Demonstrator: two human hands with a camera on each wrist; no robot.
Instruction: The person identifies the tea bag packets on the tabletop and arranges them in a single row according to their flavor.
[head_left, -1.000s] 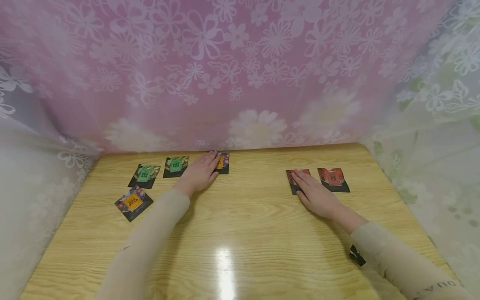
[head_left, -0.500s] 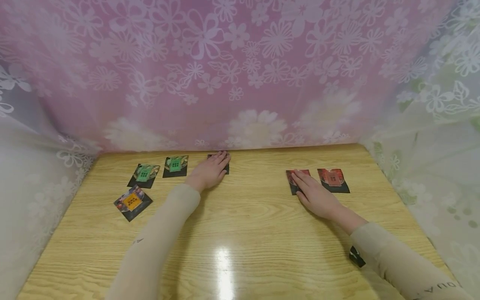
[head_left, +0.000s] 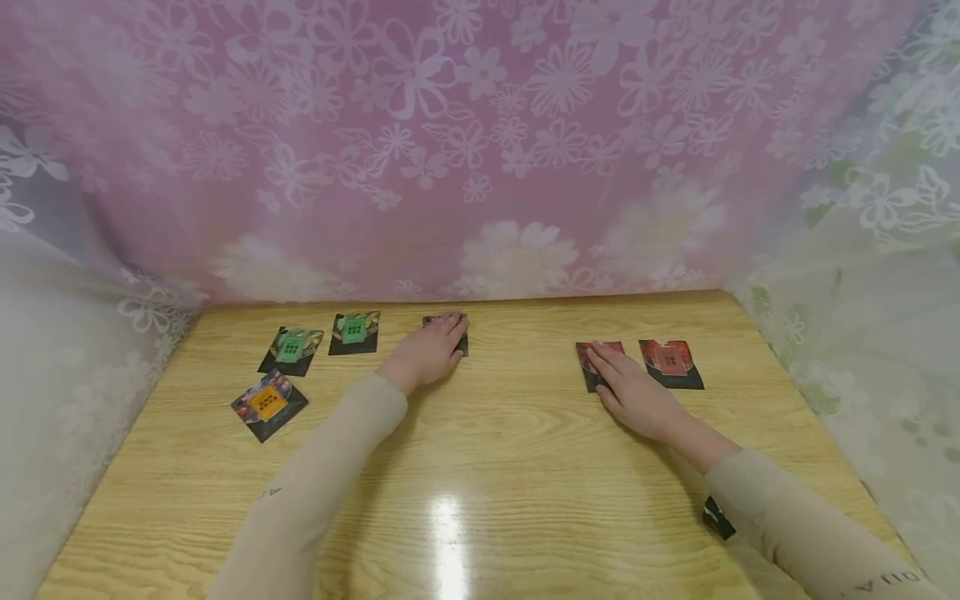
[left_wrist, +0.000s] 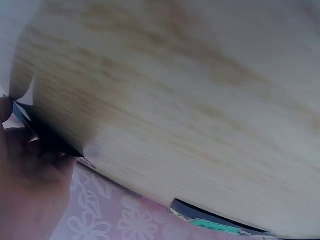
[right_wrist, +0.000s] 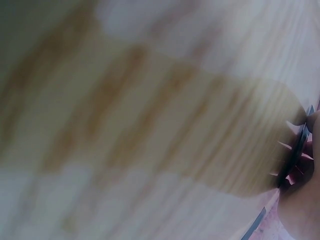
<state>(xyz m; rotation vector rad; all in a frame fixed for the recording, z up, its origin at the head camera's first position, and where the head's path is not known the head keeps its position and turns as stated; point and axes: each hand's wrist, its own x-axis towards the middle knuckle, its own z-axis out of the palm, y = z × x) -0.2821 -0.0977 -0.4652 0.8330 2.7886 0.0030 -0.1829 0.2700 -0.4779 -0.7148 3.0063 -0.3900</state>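
On the table point(head_left: 525, 450), two hands point(head_left: 427, 354) point(head_left: 637, 393) touch two packets point(head_left: 464, 344) point(head_left: 588, 379).

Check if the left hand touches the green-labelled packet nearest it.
Apart. The head view shows a strip of wood-grain tabletop between the left hand and that green-labelled packet.

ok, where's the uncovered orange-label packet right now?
Head view: the orange-label packet lies toward the left side of the table, just below the leftmost green-label packet and to the left of the left sleeve.
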